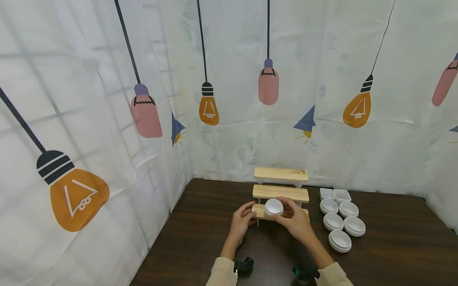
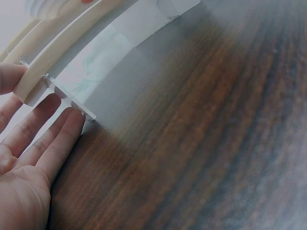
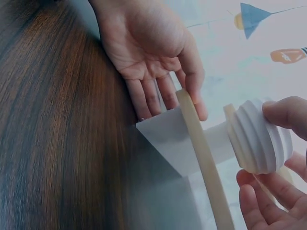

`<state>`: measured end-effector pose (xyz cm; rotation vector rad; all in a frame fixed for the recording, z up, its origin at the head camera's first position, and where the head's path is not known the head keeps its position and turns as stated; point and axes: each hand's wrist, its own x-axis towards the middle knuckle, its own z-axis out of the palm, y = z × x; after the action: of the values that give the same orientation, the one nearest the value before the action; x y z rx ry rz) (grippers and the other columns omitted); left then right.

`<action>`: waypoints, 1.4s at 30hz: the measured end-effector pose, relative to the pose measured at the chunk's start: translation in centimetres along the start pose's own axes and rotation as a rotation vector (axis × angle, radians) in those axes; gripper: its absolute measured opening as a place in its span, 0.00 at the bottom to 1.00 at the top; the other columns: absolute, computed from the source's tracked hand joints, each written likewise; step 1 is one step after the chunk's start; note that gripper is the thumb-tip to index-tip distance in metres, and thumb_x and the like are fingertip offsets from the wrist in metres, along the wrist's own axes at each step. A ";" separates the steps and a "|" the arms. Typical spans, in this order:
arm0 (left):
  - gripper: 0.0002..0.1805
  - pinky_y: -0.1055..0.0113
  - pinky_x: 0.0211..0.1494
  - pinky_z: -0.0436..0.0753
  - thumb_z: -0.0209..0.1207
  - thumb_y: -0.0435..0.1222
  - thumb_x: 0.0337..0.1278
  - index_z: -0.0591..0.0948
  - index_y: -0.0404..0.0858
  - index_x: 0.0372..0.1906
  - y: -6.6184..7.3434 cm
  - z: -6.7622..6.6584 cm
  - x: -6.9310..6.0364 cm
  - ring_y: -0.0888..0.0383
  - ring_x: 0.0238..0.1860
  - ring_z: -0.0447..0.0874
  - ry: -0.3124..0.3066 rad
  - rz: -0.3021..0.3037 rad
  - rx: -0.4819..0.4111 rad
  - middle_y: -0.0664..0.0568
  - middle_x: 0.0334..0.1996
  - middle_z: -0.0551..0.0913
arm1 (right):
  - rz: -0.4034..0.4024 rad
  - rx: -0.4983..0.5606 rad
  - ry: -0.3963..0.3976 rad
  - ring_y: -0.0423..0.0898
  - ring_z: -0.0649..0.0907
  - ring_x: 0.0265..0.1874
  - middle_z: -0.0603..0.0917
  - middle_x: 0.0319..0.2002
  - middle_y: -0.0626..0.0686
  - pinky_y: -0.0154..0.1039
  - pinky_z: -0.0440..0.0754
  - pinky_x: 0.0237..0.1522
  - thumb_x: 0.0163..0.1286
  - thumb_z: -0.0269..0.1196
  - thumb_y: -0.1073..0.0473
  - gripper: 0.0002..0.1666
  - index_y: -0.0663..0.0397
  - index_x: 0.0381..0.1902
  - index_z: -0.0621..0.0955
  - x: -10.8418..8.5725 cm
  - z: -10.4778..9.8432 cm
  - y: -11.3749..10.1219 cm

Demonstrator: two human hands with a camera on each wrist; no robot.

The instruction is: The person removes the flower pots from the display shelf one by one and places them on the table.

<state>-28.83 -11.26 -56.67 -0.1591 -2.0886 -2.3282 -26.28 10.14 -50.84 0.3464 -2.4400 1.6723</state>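
Observation:
A tiered stand (image 1: 280, 193) has pale wooden shelves on white supports. My left hand (image 1: 239, 224) grips the left end of its lowest shelf, thumb on the wood and other fingers down by the support (image 3: 165, 139). With my right hand (image 1: 299, 223) I hold a small white bowl (image 1: 274, 207) by its sides. Its wall is ribbed in the right wrist view, where thumb and fingers pinch it. From above, it appears over the lowest shelf; whether it touches wood I cannot tell. Only a blurred part of the bowl shows in the left wrist view.
Right of the stand, several round white bowls (image 1: 339, 241) stand in two columns on the dark wooden table (image 1: 400, 242). Two square white dishes (image 1: 342, 195) are behind them. A white curtain (image 1: 229, 147) printed with lamps hangs behind the table and along its left side.

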 end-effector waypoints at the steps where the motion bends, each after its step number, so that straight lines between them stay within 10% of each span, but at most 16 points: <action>1: 0.24 0.59 0.52 0.88 0.60 0.34 0.71 0.76 0.35 0.69 0.0 0.0 0.0 0.52 0.50 0.88 -0.001 -0.002 -0.002 0.35 0.56 0.85 | 0.000 0.003 0.000 0.47 0.84 0.50 0.85 0.54 0.56 0.36 0.85 0.51 0.60 0.77 0.56 0.37 0.52 0.66 0.78 -0.1 -0.2 0.0; 13: 0.26 0.57 0.54 0.87 0.60 0.34 0.71 0.74 0.33 0.70 0.3 0.2 -0.3 0.47 0.52 0.87 -0.016 0.004 0.004 0.35 0.57 0.84 | -0.039 0.008 -0.036 0.55 0.83 0.54 0.83 0.56 0.57 0.50 0.85 0.55 0.61 0.76 0.57 0.36 0.52 0.66 0.77 -1.8 -2.5 -0.9; 42: 0.25 0.56 0.54 0.87 0.60 0.35 0.72 0.75 0.35 0.70 0.2 0.0 -0.3 0.46 0.54 0.87 -0.011 0.009 0.009 0.35 0.58 0.84 | -0.076 -0.077 0.030 0.31 0.82 0.48 0.84 0.54 0.58 0.26 0.84 0.47 0.61 0.76 0.58 0.34 0.55 0.64 0.77 -5.0 -7.5 0.4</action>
<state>-28.56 -11.34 -56.50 -0.1808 -2.0987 -2.3174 -21.59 17.74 -49.86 0.3960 -2.4297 1.5370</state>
